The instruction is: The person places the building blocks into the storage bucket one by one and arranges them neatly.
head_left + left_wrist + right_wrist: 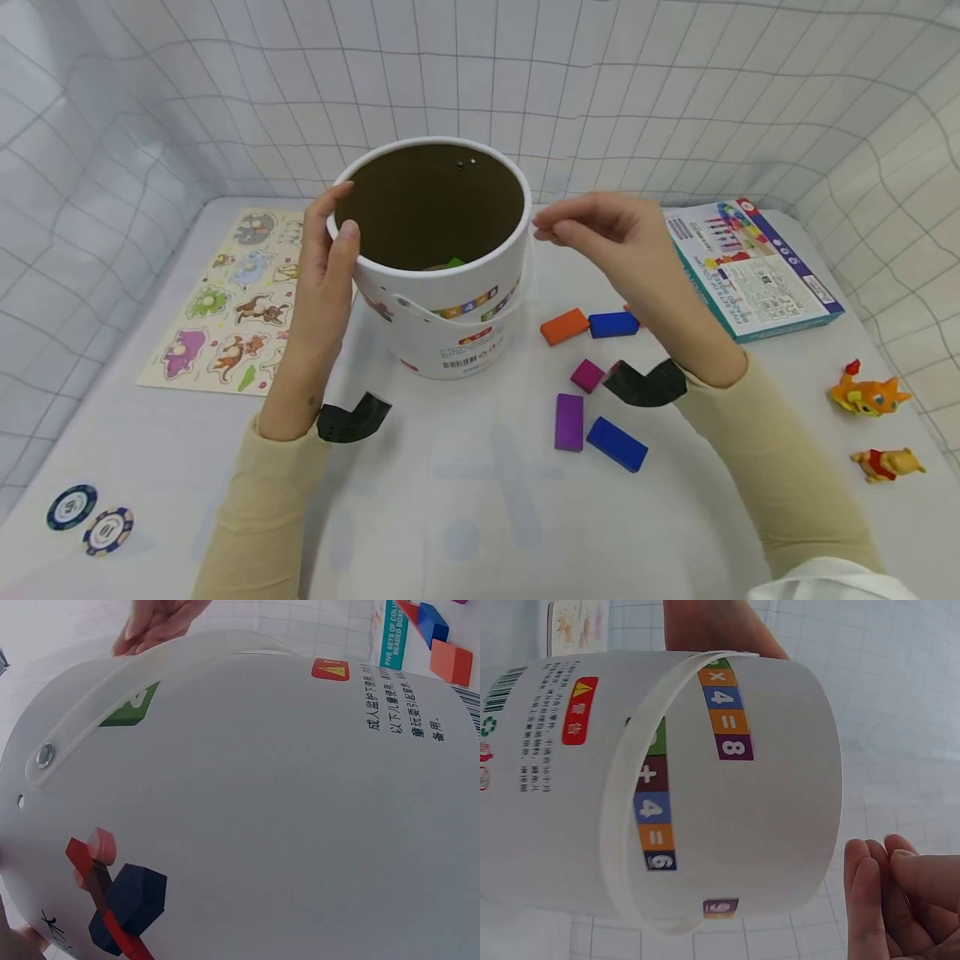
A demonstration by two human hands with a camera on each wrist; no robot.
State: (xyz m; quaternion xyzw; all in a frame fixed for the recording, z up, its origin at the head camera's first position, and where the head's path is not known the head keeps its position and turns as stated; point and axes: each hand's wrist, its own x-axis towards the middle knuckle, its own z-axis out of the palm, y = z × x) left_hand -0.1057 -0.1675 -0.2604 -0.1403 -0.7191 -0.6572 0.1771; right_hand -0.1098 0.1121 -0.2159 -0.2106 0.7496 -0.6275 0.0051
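A white bucket (408, 333) with a pale handle and printed sums stands on the table in the head view. My left hand (318, 287) grips its rim from the left, thumb on the near outside and fingers over the edge. Just right of the rim, my right hand (618, 237) hovers with its fingers loosely bent; the right wrist view shows nothing held in that hand (900, 900). Deep inside the bucket a bit of a green piece (455, 262) shows; the rest of the contents is hidden. The left wrist view is mostly filled by the bucket wall (247, 795).
Right of the bucket lie several blocks, including an orange block (565, 327) and a purple block (569, 422). A boxed bead set (772, 292) and toy figures (870, 396) are farther right. An animal puzzle board (217, 317) and two poker chips (108, 532) lie left.
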